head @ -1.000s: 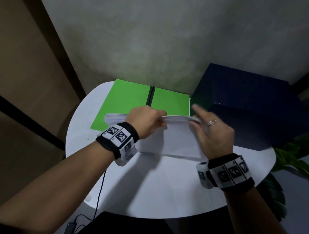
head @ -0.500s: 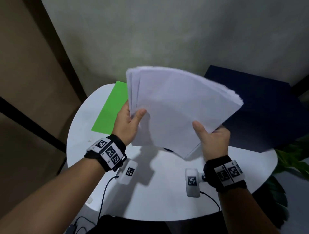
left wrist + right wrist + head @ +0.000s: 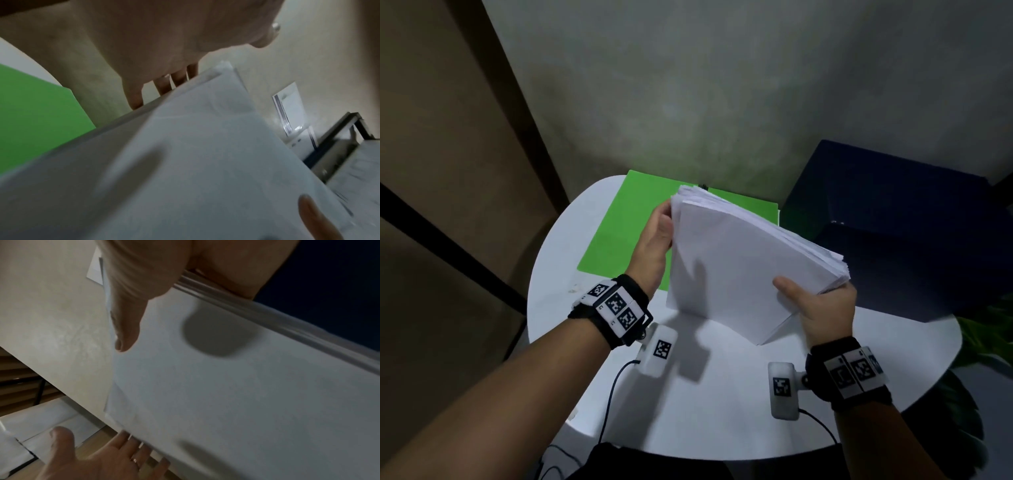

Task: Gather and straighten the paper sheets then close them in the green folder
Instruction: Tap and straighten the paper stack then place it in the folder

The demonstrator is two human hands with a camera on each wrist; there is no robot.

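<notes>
I hold a thick stack of white paper sheets upright and tilted, its lower corner near the white table. My right hand pinches the stack's right corner, thumb on the front and fingers behind. My left hand lies flat against the left edge with straight fingers; in the right wrist view its thumb stands free of the stack. The sheet edges are fanned and uneven at the top. The green folder lies open on the table behind the stack, partly hidden by it.
A dark blue box stands at the table's right, close to the stack. Green plant leaves show past the right rim. A wall rises just behind the table. Cables hang from the wrist cameras over the near rim.
The stack, lifted off the table a second ago, has come down and tilted lower. My left thumb has come off the front sheet; the right hand keeps its pinch.
</notes>
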